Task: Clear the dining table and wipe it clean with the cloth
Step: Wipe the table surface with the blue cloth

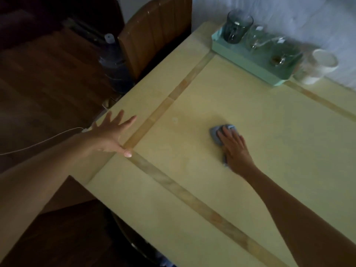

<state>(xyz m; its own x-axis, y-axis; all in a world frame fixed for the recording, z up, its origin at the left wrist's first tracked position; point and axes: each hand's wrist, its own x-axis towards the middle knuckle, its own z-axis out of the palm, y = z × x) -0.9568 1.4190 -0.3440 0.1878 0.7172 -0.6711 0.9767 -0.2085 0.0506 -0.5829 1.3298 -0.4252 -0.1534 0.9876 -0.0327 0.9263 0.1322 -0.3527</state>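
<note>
Right hand [234, 149] flat, fingers straight, pressing the grey cloth [216, 134] onto the dining table [192, 189]; cloth peeks out beyond the fingertips. Left hand [111, 133] splayed, empty, on the table edge.

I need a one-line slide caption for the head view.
Right hand presses a grey cloth on the dining table; left hand open near its edge.

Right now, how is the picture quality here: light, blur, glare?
Head view: dim, the floor nearly black; the glasses on the green tray and the white cup are smeared by blur; the cloth under the right hand is soft; no glare on the table.
</note>
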